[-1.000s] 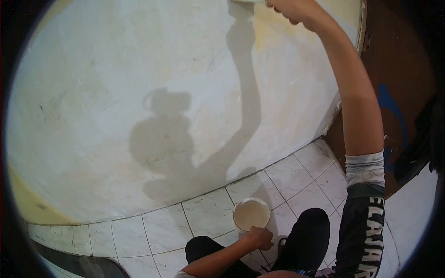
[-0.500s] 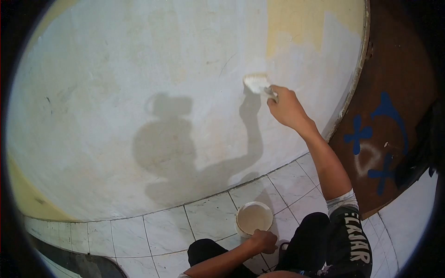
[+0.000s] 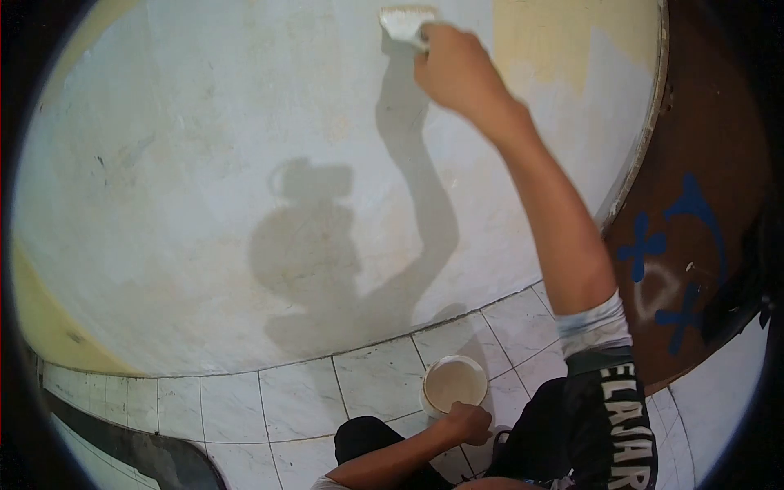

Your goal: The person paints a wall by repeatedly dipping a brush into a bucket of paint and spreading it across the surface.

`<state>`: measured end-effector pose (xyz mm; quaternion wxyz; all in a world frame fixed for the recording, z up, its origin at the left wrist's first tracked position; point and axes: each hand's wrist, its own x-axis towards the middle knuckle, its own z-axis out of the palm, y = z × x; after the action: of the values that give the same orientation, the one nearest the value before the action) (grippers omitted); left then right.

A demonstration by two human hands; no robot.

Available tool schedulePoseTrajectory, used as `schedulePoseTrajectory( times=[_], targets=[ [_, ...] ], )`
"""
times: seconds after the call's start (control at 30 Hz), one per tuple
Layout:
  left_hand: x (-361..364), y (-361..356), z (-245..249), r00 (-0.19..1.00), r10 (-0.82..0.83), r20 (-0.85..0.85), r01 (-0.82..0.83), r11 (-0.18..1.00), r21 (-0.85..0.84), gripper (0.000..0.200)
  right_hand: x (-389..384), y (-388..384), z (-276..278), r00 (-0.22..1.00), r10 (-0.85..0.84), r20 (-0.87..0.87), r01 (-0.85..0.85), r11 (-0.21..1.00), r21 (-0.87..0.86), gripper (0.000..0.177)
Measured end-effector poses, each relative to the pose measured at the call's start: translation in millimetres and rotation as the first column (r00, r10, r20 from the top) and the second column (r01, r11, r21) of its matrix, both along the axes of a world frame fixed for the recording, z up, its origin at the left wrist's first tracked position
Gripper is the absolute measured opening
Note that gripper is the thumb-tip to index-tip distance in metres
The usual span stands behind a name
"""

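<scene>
My right hand point(image 3: 462, 75) is wrapped round the handle of a wide paintbrush point(image 3: 406, 24), reaching high up the wall. The white-coated bristles lie against the pale painted wall point(image 3: 204, 204), left of a yellow patch point(image 3: 535, 49). Down by my knees, my left hand point(image 3: 469, 423) is closed on the near rim of a round white paint bucket point(image 3: 454, 358). Inside the bucket is a pale off-white surface. The bucket is upright over the tiled floor, between wall and knees.
White marbled tiles point(image 3: 371, 380) run along the wall's foot. A brown panel point(image 3: 702, 122) with blue marks borders the wall on the right. At lower left is a dark curved strip point(image 3: 175, 461). My shadow point(image 3: 306, 245) falls across the wall.
My right hand has carried the paintbrush up the wall and slightly left, the arm stretching further. My left hand stays on the bucket. The view has shifted slightly.
</scene>
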<state>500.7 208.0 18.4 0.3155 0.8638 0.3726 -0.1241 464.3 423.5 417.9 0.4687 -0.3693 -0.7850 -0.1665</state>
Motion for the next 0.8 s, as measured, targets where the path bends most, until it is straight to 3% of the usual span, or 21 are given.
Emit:
schedulePoseTrajectory(
  times=[0.13, 0.2, 0.3, 0.37, 0.43, 0.47, 0.53, 0.6, 0.67, 0.8],
  targets=[
    [-1.3, -2.7, 5.4, 1.000, -0.002, 0.005, 0.002, 1.000, 0.005, 0.046, 11.1, -14.6, -75.6, 0.998, 0.052, -0.027, -0.056, 0.989, -0.140, 0.033],
    [0.1, -6.1, 6.2, 1.000, -0.008, 0.006, 0.008, 1.000, 0.014, 0.046, 23.1, -20.1, -114.1, 0.997, 0.082, 0.013, -0.075, 0.962, -0.262, 0.023],
    [1.8, -8.6, 5.6, 1.000, -0.027, 0.002, 0.027, 1.000, 0.009, 0.045, 50.6, -29.0, -159.0, 0.998, 0.049, 0.033, -0.033, 0.920, -0.391, 0.026],
    [2.8, -10.5, 3.7, 1.000, -0.023, 0.012, 0.022, 0.999, 0.038, 0.045, 78.7, -30.7, -172.4, 0.993, 0.030, 0.114, 0.046, 0.790, -0.611, 0.033],
    [2.8, -11.2, 9.0, 0.999, -0.032, 0.005, 0.032, 0.999, 0.041, 0.045, 112.6, -3.5, -185.6, 0.993, 0.045, 0.109, 0.026, 0.818, -0.575, 0.031],
    [3.1, -11.5, 11.7, 0.999, -0.032, 0.000, 0.032, 0.999, 0.041, 0.045, 119.9, 1.4, -179.2, 0.992, 0.070, 0.108, 0.000, 0.841, -0.541, 0.030],
    [3.1, -9.5, 13.0, 0.999, -0.046, -0.015, 0.046, 0.999, 0.027, 0.046, 132.8, 21.1, -140.3, 0.986, -0.021, 0.166, 0.115, 0.808, -0.578, 0.029],
    [5.6, -7.5, 7.9, 0.998, -0.059, -0.033, 0.060, 0.998, 0.011, 0.046, 146.1, 54.2, -100.5, 0.999, -0.011, 0.042, 0.031, 0.864, -0.503, 0.029],
    [7.4, -4.7, -0.8, 0.997, -0.056, -0.062, 0.059, 0.997, 0.042, 0.046, 143.8, 44.7, -41.6, 0.991, 0.033, -0.129, -0.105, 0.786, -0.609, 0.028],
    [7.4, 0.3, -4.3, 0.999, -0.039, -0.014, 0.039, 0.999, 0.023, 0.045, 150.3, 39.3, 35.5, 0.994, 0.038, -0.105, -0.078, 0.909, -0.410, 0.032]
  ],
)
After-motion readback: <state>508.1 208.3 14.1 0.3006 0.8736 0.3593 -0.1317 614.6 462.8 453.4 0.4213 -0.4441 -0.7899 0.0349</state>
